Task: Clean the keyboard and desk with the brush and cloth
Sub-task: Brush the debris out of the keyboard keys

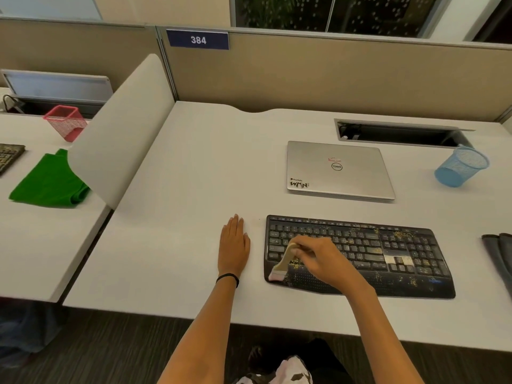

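A black keyboard (388, 253) lies on the white desk (194, 176), speckled with yellowish crumbs across its keys and palm rest. My right hand (318, 256) grips a small pale brush (284, 263) over the keyboard's left end, bristles down on the lower left corner. My left hand (234, 245) rests flat on the desk just left of the keyboard, fingers straight. A dark grey cloth (498, 256) lies at the right edge of the desk, partly cut off by the frame.
A closed silver laptop (339, 170) sits behind the keyboard. A blue mesh cup (460, 167) stands at the right, near an open cable slot (399, 131). On the neighbouring desk beyond the divider (122, 128) lie a green cloth (50, 181) and a pink mesh cup (66, 121).
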{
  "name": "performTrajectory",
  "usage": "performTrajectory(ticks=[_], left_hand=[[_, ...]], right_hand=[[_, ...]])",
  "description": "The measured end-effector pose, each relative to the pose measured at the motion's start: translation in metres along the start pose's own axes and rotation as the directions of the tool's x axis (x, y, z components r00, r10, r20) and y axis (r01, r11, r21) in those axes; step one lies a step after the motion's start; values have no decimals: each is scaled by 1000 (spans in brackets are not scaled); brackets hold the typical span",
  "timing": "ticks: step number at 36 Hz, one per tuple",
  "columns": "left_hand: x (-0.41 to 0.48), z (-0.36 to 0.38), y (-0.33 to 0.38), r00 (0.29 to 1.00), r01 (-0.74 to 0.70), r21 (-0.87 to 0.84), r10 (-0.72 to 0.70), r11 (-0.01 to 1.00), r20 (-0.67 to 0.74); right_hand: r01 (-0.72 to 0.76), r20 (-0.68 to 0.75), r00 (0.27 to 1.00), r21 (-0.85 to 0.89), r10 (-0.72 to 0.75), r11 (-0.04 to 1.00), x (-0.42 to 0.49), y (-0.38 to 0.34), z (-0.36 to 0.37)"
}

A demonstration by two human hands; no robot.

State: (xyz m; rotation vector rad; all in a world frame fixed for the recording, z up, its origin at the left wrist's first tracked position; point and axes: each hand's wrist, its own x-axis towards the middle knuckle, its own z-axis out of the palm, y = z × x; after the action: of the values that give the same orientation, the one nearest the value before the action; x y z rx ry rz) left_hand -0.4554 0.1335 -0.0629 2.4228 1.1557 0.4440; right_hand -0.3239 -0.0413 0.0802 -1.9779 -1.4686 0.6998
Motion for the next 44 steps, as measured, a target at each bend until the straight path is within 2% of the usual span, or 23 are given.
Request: performTrajectory(ticks=[4,6,14,20,28,34,40,44], left_hand=[[1,1,0,1000,0,-2,0,1000,0],[0,1,-1,1000,3,-3,-3,1000,1],[0,1,-1,1000,12,-20,-12,1000,5],[0,2,-1,1000,12,-16,-12,1000,0],[0,0,0,1000,0,-1,0,1000,-11],[-1,0,1,1000,0,-5,0,1000,-14],[0,-1,2,1000,3,4,-3,1000,-6],[-1,0,1,1000,7,4,-7,1000,-3]], right_hand=[[20,-85,996,23,-18,1000,-1,1,-7],[45,-117,992,-30,-48,999,0,3,-8],[36,-32,999,-13,-36,999,-4,7,-11],[75,-113,991,2,-74,997,-10,4,-12],[68,6,998,-43,-68,997,-22,12,-13],[79,-75,994,-45,-83,996,-29,15,-11],[-2,5,1000,16,1,1000,-39,13,-11],[7,-57,998,0,-6,1000,-41,10,-12]])
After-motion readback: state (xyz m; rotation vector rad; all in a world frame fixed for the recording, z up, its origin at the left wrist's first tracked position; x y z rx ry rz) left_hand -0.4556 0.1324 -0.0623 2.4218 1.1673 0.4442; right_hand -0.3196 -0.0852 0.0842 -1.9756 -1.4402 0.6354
